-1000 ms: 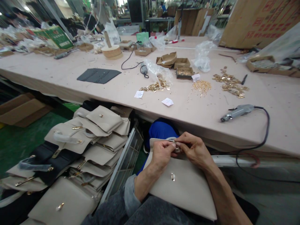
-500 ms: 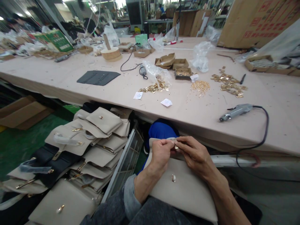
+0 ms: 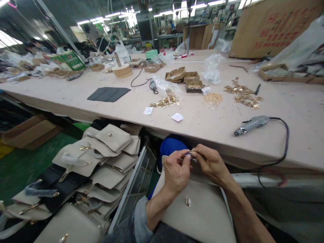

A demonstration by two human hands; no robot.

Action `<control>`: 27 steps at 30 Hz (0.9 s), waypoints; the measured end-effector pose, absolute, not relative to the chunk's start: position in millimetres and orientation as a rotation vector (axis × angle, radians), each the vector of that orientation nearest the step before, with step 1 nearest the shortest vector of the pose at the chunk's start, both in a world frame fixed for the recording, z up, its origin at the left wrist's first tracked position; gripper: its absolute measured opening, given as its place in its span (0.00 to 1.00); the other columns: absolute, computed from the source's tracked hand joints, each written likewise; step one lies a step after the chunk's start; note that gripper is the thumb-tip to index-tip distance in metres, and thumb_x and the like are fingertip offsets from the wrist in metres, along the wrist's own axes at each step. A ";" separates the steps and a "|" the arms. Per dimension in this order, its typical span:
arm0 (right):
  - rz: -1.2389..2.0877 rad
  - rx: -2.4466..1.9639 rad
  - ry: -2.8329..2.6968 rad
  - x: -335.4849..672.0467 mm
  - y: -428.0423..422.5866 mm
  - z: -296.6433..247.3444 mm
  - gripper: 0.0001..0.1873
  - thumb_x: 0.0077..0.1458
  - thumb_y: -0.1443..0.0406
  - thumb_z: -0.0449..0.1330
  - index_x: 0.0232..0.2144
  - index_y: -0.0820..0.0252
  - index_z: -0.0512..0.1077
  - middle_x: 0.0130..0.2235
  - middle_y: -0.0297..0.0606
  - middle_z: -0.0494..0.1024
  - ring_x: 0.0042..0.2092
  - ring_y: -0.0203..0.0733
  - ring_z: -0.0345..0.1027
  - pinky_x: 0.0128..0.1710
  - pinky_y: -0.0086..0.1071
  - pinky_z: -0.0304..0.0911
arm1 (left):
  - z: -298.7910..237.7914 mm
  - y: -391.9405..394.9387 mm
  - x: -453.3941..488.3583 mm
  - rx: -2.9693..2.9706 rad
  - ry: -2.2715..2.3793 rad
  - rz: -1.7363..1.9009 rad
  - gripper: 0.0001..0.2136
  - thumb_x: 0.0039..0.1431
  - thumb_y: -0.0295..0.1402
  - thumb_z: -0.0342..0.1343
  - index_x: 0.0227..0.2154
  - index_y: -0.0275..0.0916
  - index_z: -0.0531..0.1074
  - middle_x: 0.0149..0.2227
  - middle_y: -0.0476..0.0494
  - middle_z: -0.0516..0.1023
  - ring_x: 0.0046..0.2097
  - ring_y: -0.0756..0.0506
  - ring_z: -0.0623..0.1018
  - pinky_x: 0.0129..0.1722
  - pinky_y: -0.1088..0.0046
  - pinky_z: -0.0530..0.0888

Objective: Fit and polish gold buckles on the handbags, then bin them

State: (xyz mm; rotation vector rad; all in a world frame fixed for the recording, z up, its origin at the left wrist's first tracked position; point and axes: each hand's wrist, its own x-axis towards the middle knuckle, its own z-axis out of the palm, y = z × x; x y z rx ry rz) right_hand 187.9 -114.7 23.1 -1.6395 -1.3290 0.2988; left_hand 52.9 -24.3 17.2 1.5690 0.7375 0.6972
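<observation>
A beige handbag (image 3: 202, 209) lies across my lap, with a small gold-and-white clasp (image 3: 188, 201) on its front. Above its far edge, the fingertips of my left hand (image 3: 177, 171) and my right hand (image 3: 210, 165) meet, both closed in a pinch. Between them is a small metal fitting (image 3: 192, 155), mostly covered by the fingers, so its exact shape is hidden. The bag's upper flap edge (image 3: 164, 160) shows just beyond my left hand.
An electric screwdriver (image 3: 251, 125) with a dark cord lies on the table (image 3: 207, 125). Farther back are gold metal plates (image 3: 243, 91), small gold parts (image 3: 212, 100) and small cardboard boxes (image 3: 193, 86). Beige and black bags (image 3: 111, 138) are piled at left, beside a grey crate (image 3: 131, 185).
My head has tilted up slightly, so the scene sits lower in view. My left fingers have shifted their pinch, and the hands are now slightly lifted around the fitting.
</observation>
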 end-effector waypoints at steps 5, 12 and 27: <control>0.391 -1.672 -1.260 191.7 -118.3 21.3 0.15 0.71 0.61 0.53 0.34 0.60 0.73 0.32 0.36 0.70 0.34 0.37 0.65 0.35 0.32 0.59 | 12.8 -16.6 61.9 1.560 0.700 0.657 0.09 0.64 0.37 0.61 0.34 0.37 0.81 0.37 0.43 0.81 0.27 0.48 0.83 0.23 0.79 0.75; 0.361 -1.704 -1.248 195.7 -122.8 23.5 0.14 0.68 0.62 0.54 0.32 0.60 0.75 0.31 0.37 0.71 0.32 0.38 0.64 0.34 0.33 0.58 | 21.6 -18.6 72.0 1.553 0.693 0.507 0.10 0.64 0.39 0.60 0.31 0.38 0.76 0.27 0.43 0.82 0.23 0.46 0.81 0.19 0.78 0.69; 0.393 -1.749 -1.000 199.8 -124.7 6.2 0.20 0.68 0.54 0.56 0.27 0.60 0.72 0.27 0.33 0.70 0.29 0.36 0.61 0.30 0.30 0.56 | 9.1 -25.9 80.0 1.356 0.633 0.324 0.14 0.63 0.44 0.58 0.38 0.35 0.73 0.24 0.42 0.81 0.17 0.47 0.77 0.11 0.80 0.63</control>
